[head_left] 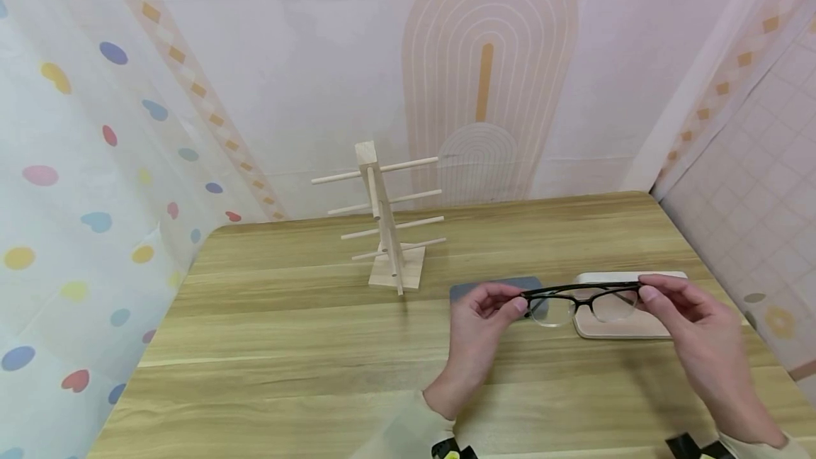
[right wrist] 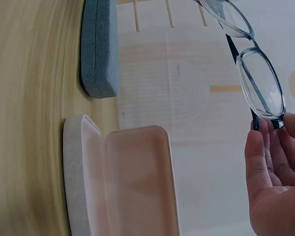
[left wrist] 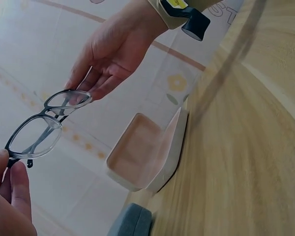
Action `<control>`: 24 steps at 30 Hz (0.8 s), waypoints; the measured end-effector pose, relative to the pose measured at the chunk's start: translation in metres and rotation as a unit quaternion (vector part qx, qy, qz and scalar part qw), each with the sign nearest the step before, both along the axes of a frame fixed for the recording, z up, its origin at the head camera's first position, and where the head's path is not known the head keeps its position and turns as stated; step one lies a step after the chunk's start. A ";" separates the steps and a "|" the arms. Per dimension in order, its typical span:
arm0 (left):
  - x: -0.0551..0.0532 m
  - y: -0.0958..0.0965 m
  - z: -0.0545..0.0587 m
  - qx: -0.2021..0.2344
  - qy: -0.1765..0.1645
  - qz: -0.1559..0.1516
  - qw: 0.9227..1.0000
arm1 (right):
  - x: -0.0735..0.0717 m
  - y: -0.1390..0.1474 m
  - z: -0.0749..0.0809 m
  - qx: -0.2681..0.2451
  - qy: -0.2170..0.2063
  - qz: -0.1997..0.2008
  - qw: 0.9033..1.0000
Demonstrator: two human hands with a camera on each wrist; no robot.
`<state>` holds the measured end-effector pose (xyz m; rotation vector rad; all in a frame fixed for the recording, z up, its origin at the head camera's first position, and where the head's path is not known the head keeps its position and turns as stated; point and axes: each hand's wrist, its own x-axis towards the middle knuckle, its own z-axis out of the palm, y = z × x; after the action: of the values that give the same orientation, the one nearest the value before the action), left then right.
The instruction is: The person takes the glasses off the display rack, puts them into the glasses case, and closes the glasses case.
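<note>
A pair of black half-rim eyeglasses (head_left: 576,301) is held up above the table between both hands. My left hand (head_left: 474,328) pinches one end of the frame between thumb and fingers. At the other end, my right hand (head_left: 704,335) pinches the frame's corner the same way. In the right wrist view the temples appear folded behind the clear lenses. Behind the eyeglasses stands an open glasses case (right wrist: 142,182), white outside with a pink lining, and nothing shows inside it. Beside that lies a grey-blue glasses case (right wrist: 101,54), which looks closed.
A wooden rack (head_left: 385,218) with several thin pegs on an upright post stands toward the back of the wood-grain table (head_left: 287,346). Patterned curtains (head_left: 306,76) hang behind the table and along its sides.
</note>
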<state>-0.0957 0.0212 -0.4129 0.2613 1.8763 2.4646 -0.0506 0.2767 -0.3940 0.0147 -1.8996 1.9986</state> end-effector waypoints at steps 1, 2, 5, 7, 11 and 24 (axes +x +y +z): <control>0.000 0.002 -0.001 0.002 0.002 0.003 1.000 | 0.000 0.001 -0.001 -0.005 0.001 0.001 1.000; 0.000 0.004 -0.001 0.001 0.003 0.007 1.000 | 0.000 0.002 -0.001 -0.010 0.002 0.000 1.000; 0.001 0.011 -0.004 -0.002 0.007 0.022 1.000 | 0.000 0.005 -0.004 -0.019 -0.004 -0.008 1.000; 0.001 0.016 -0.005 -0.007 0.009 0.033 0.999 | 0.000 0.008 -0.005 -0.027 -0.009 -0.014 0.999; 0.000 0.026 -0.007 -0.006 0.014 0.046 0.999 | 0.001 0.013 -0.007 -0.046 -0.010 -0.012 0.999; -0.004 0.049 -0.014 0.010 0.026 0.056 0.998 | 0.000 0.028 -0.015 -0.077 0.014 -0.016 0.997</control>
<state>-0.0996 0.0699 -0.4272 0.2290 1.9394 2.5734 -0.0509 0.3048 -0.4088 -0.0288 -1.7149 2.1065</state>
